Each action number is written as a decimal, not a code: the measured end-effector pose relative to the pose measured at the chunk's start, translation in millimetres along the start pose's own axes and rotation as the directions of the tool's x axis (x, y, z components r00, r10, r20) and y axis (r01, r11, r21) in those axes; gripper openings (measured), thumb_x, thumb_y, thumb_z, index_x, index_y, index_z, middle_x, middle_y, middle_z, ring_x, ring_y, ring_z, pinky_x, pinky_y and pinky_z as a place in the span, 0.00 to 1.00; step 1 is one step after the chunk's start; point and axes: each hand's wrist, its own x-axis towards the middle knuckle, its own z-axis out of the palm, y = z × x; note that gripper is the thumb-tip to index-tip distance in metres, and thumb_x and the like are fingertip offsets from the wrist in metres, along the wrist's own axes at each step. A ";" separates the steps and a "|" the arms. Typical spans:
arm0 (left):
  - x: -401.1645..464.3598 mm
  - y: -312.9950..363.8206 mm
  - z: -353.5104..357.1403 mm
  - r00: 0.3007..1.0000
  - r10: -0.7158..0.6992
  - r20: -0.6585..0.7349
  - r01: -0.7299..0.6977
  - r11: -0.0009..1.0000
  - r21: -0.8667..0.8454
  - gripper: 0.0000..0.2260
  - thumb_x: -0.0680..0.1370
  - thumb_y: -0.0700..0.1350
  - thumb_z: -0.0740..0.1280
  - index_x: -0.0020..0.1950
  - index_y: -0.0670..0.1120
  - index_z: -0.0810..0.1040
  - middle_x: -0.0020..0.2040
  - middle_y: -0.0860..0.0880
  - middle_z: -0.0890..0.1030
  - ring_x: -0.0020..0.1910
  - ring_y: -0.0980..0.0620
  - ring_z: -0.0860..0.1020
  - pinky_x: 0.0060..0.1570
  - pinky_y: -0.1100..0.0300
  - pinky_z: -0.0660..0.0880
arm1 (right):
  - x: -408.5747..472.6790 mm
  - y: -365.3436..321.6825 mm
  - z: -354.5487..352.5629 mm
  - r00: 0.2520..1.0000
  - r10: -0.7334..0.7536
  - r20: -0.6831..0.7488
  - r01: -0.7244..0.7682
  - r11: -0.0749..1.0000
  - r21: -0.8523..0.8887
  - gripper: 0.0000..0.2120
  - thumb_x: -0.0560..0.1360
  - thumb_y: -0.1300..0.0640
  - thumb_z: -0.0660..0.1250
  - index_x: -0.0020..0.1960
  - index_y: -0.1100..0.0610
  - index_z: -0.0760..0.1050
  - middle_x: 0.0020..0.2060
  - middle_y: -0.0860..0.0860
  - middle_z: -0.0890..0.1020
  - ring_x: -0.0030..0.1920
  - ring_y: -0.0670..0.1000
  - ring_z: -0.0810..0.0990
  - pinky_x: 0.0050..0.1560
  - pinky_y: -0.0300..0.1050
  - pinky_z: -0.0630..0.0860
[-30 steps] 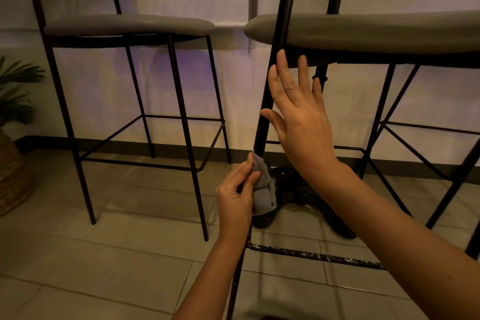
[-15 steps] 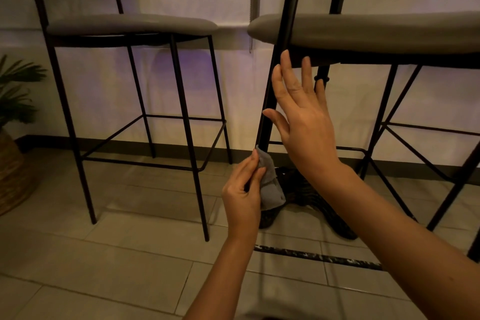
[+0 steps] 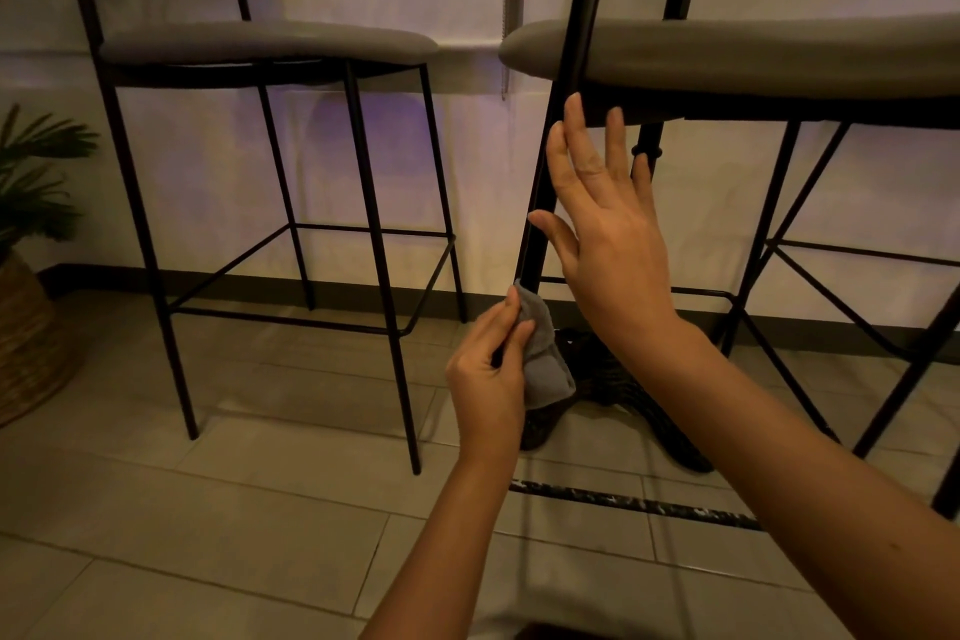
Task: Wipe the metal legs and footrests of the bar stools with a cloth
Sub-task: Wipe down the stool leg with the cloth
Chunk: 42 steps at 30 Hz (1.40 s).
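Note:
My left hand (image 3: 491,374) grips a grey cloth (image 3: 545,359) folded round the black metal front leg (image 3: 563,120) of the near bar stool, about halfway down it. Just right of that leg, above the cloth, my right hand (image 3: 605,224) is held up with straight, spread fingers under the stool's grey seat (image 3: 753,52); whether it touches the leg I cannot tell. The near stool's scuffed footrest bar (image 3: 639,504) runs low across the front. A second bar stool (image 3: 270,42) with thin black legs and a footrest frame (image 3: 291,322) stands to the left.
A black cast table base (image 3: 618,379) sits on the tiled floor behind the near leg. A potted plant in a woven basket (image 3: 26,338) stands at the far left. A light wall with a dark skirting board (image 3: 249,283) closes the back.
My left hand has slid the cloth a little way up the leg. The right hand stays raised beside the leg, almost unmoved.

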 end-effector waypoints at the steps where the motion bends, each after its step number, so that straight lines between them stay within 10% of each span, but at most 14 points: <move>1: 1.0 0.0 -0.1 1.000 0.010 0.007 -0.010 1.000 0.006 0.15 0.75 0.36 0.66 0.62 0.44 0.75 0.56 0.49 0.80 0.58 0.57 0.76 0.57 0.62 0.74 | -1.6 -0.1 0.1 1.000 -0.003 0.008 0.003 1.000 -0.005 0.30 0.76 0.55 0.63 0.74 0.60 0.55 0.74 0.57 0.58 0.73 0.62 0.52 0.71 0.62 0.53; 22: 9.5 -3.5 -21.9 0.975 -0.020 0.221 0.018 1.000 0.012 0.19 0.74 0.33 0.66 0.62 0.48 0.72 0.54 0.57 0.78 0.55 0.63 0.76 0.55 0.66 0.74 | -43.3 0.4 11.1 0.993 -0.025 0.115 0.030 0.999 -0.044 0.33 0.74 0.52 0.64 0.74 0.59 0.54 0.74 0.55 0.57 0.74 0.61 0.51 0.69 0.65 0.55; 42: -13.7 -6.7 -7.2 1.000 -0.015 0.015 0.013 0.996 0.085 0.16 0.75 0.35 0.66 0.61 0.47 0.74 0.54 0.55 0.79 0.55 0.62 0.76 0.56 0.64 0.74 | -43.3 -1.6 11.7 0.994 -0.005 0.110 0.006 1.000 -0.007 0.35 0.73 0.55 0.67 0.74 0.59 0.54 0.74 0.55 0.57 0.74 0.61 0.51 0.68 0.67 0.57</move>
